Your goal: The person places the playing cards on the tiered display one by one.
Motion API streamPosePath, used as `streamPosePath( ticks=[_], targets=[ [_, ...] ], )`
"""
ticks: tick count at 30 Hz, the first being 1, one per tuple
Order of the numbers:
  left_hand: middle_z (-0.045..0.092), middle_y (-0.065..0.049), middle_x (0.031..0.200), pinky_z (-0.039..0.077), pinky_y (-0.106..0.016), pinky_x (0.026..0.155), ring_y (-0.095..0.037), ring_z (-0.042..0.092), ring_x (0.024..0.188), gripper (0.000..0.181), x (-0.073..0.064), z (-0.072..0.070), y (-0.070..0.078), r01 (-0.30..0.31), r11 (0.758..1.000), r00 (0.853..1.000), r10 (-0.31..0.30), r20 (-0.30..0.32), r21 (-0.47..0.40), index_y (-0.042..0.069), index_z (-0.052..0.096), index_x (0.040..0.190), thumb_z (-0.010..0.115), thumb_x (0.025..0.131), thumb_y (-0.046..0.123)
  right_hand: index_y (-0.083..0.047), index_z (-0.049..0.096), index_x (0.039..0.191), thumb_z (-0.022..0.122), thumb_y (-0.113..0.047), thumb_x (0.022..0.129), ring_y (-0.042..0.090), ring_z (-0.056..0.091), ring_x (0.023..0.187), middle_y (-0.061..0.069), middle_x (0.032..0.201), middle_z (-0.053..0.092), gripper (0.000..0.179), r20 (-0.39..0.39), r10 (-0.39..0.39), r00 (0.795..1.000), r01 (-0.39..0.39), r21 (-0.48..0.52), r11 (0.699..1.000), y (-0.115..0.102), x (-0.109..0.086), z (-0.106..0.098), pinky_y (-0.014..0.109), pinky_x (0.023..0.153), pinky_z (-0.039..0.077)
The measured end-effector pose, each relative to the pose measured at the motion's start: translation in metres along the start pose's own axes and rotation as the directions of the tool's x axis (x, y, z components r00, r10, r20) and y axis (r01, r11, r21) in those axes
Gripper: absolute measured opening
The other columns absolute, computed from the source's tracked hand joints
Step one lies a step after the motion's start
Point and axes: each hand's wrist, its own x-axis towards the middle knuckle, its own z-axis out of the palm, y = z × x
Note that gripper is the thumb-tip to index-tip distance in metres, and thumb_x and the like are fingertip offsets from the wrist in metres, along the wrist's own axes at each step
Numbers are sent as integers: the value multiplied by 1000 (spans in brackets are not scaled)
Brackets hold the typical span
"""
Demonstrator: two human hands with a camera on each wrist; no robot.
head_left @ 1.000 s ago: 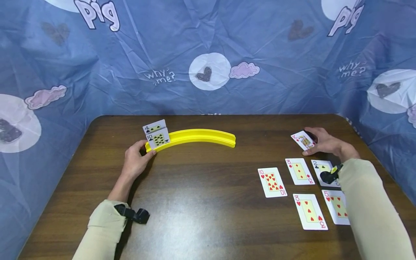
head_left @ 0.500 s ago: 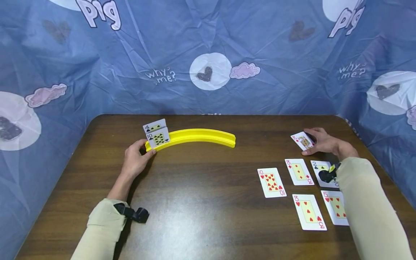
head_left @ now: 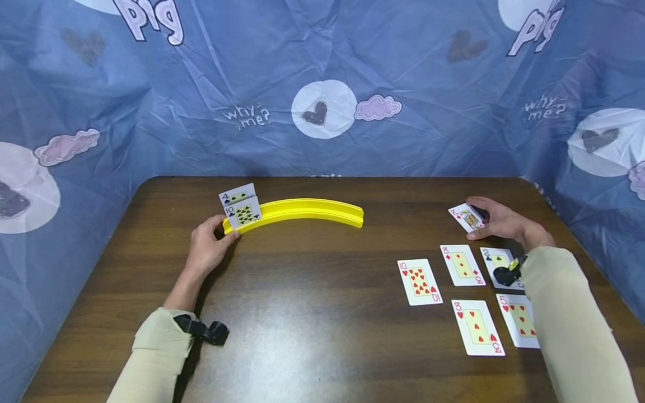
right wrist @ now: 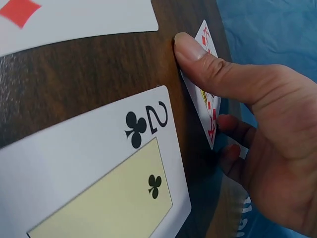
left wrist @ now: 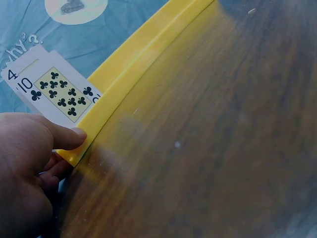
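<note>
At the left end of a curved yellow card holder [head_left: 312,209], my left hand [head_left: 208,246] pinches the rim between thumb and fingers. Two cards lean in the holder beside that hand: the ten of clubs [left wrist: 63,94] in front, and a black four [head_left: 237,194] partly covered behind it. On the far right, my right hand [head_left: 506,223] holds a diamonds face card [head_left: 466,216], apparently a king. It is gripped by its edges, thumb on the near side, and stands tilted off the tabletop in the right wrist view. The fingers behind it are partly hidden.
Face up before the right arm lie the ten of hearts [head_left: 420,282], three of diamonds [head_left: 462,265], three of hearts [head_left: 477,328], two of clubs [right wrist: 119,158] and five of hearts [head_left: 519,320]. The right sleeve covers part of some. A blue printed cloth [head_left: 428,134] stands behind the brown table [head_left: 312,291].
</note>
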Motion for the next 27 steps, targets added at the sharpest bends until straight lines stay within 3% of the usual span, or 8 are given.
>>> streamPosePath(
  ticks=[10, 15, 18, 23, 27],
  targets=[
    [63, -25, 114, 35, -37, 85, -34, 52, 101, 36, -1, -2, 1, -8, 1000, 1000, 8, -4, 0, -6, 61, 126, 68, 92, 7, 3, 17, 157, 87, -18, 75, 49, 26, 140, 37, 159, 17, 110, -30, 18, 999, -17, 24, 1000, -1, -1, 4, 66, 115, 22],
    [63, -25, 114, 35, -37, 84, -33, 52, 101, 36, 0, -1, 0, -12, 1000, 1000, 12, -2, 5, -5, 61, 126, 68, 92, 7, 7, 16, 156, 87, -19, 75, 55, 17, 143, 37, 158, 9, 110, -9, 7, 1000, -8, -34, 999, -5, -1, 2, 69, 114, 19],
    [63, -24, 112, 35, -37, 84, -33, 53, 100, 35, 1, -1, -2, -20, 1000, 1000, 20, -6, 10, -6, 62, 125, 68, 92, 7, 6, 13, 156, 87, -20, 75, 56, 12, 141, 37, 155, 4, 113, 24, 41, 999, -40, -53, 998, -10, 0, 0, 70, 114, 16],
    [63, -24, 109, 36, -36, 83, -33, 53, 98, 35, 2, 0, -3, -26, 1000, 1000, 26, -9, 2, -6, 62, 124, 68, 92, 7, 4, 11, 157, 87, -22, 74, 56, 8, 140, 38, 152, 2, 115, 44, 97, 994, -94, -72, 993, -13, 2, -3, 71, 114, 14],
    [63, -25, 110, 35, -36, 83, -33, 53, 99, 35, 2, -1, -3, -25, 1000, 1000, 25, -11, -2, -6, 62, 124, 68, 92, 7, 5, 16, 156, 89, -25, 73, 56, 9, 140, 38, 153, 4, 115, 29, 95, 995, -93, -84, 992, -12, 4, -3, 70, 114, 15]
  ],
)
